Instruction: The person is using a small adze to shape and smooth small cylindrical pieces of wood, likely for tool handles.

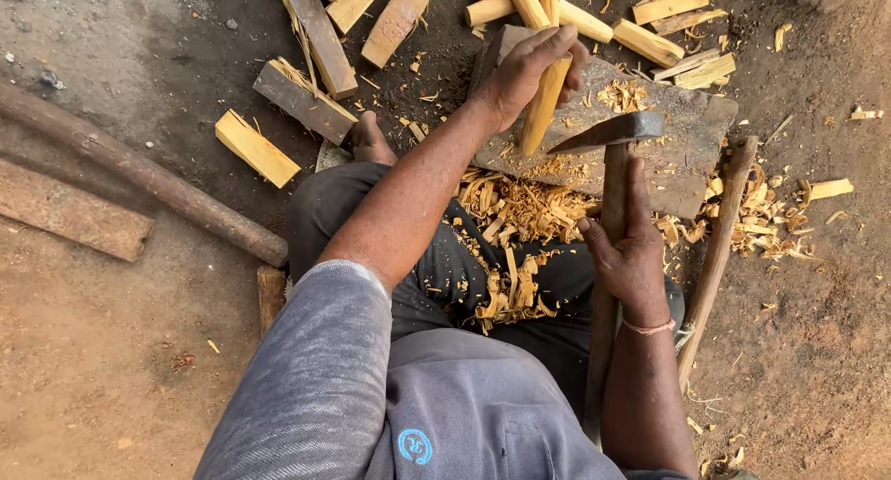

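Shavings [520,215] all over the lap here. Left hand [529,71] is clenched around a pale wooden stick [545,95], standing it tip-down on the flat chopping block [682,146]. Right hand [631,252] grips the adze [608,146] handle, blade just beside the stick. Cut billets [320,39] lie scattered behind.

Split wood billets [325,39] scattered top left on the dirt floor [111,350], more pale cut sticks [668,20] top right. Long round log [139,169] lies diagonally at left, flat weathered plank [70,211] just below it. Pale shavings [515,248] piled on the dark trousers [325,206], more chips [770,225] on the ground at right. Thin round pole [715,252] leans along the right side. Bare foot [369,141] near the billets.
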